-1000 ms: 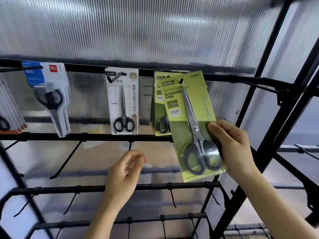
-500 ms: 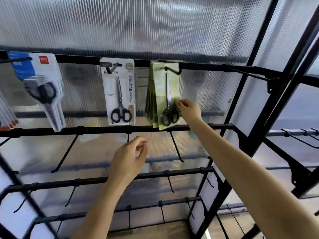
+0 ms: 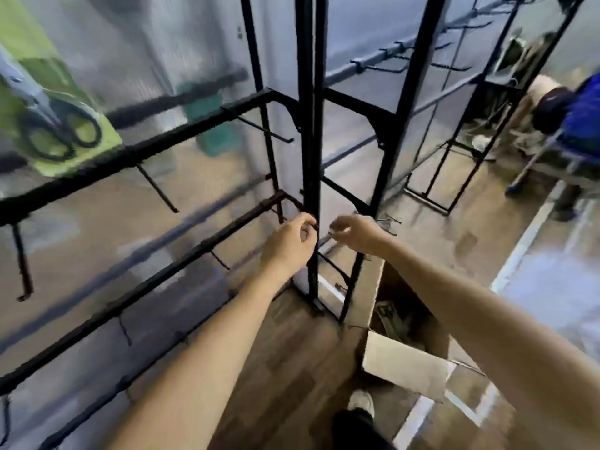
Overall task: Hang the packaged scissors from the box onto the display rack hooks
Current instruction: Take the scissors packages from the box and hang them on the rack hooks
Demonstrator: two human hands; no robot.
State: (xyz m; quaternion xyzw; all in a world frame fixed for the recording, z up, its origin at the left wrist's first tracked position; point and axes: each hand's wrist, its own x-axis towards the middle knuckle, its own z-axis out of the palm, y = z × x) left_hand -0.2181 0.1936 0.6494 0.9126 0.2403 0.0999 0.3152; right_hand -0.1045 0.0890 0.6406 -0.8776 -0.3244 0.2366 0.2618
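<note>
The black metal display rack (image 3: 310, 131) fills most of the blurred head view, its dark upright post running down the middle and its horizontal bars slanting off to the left of that post, each carrying thin black hooks (image 3: 259, 129). Behind the bars stands a ribbed translucent plastic panel (image 3: 136, 43). Below the post lies a brown wood-look floor (image 3: 292, 345). To the right of the post's foot, on that floor, sits an open brown cardboard box (image 3: 404, 365) with its flaps up; dim packets lie inside it, too blurred to make out. Far up and to the left of the post, a green card package of black-handled scissors (image 3: 55, 125) hangs on the rack, its lower edge just above a bar. A blue blurred shape (image 3: 581, 115) sits far to the right of the post, unclear. Both bare forearms reach in from the bottom edge toward the post. The left hand (image 3: 287, 243) is just left of the post, fingers curled inward with nothing seen in them. The right hand (image 3: 355, 232) is just right of the post, above the box, fingers loosely bent; whether it pinches anything cannot be told. A white shoe (image 3: 360, 401) shows below the box.
</note>
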